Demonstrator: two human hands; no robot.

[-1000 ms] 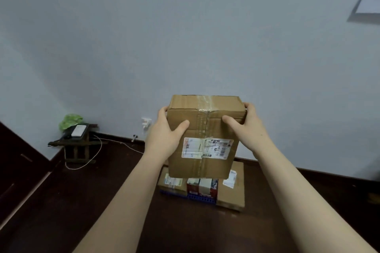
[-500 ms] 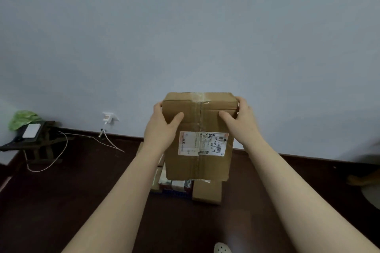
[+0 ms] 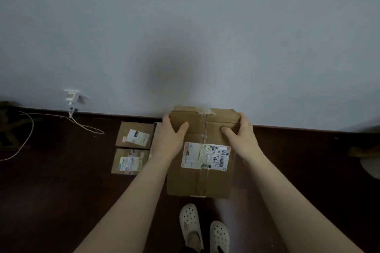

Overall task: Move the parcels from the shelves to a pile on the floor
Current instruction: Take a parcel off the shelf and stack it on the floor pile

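A brown cardboard parcel (image 3: pixel 200 178) with a white shipping label and clear tape is held in front of me, low over the dark floor. My left hand (image 3: pixel 167 139) grips its upper left side, thumb on the front face. My right hand (image 3: pixel 240 134) grips the upper right side the same way. On the floor to the left lie two flat brown parcels: one (image 3: pixel 134 135) nearer the wall and one (image 3: pixel 129 161) closer to me. Whatever sits under the held parcel is hidden.
A pale wall (image 3: pixel 185 37) meets the dark floor (image 3: pixel 61 201) just behind the parcels. A white wall plug (image 3: pixel 73 96) with a loose white cable (image 3: pixel 26 139) lies at the left. My white clogs (image 3: pixel 203 230) stand below the parcel. A pale object (image 3: pixel 370 164) is at the right edge.
I have stepped closer to the wall and looked down; the held parcel has come lower over the floor parcels. Both hands keep the same grip. My feet are now in view.
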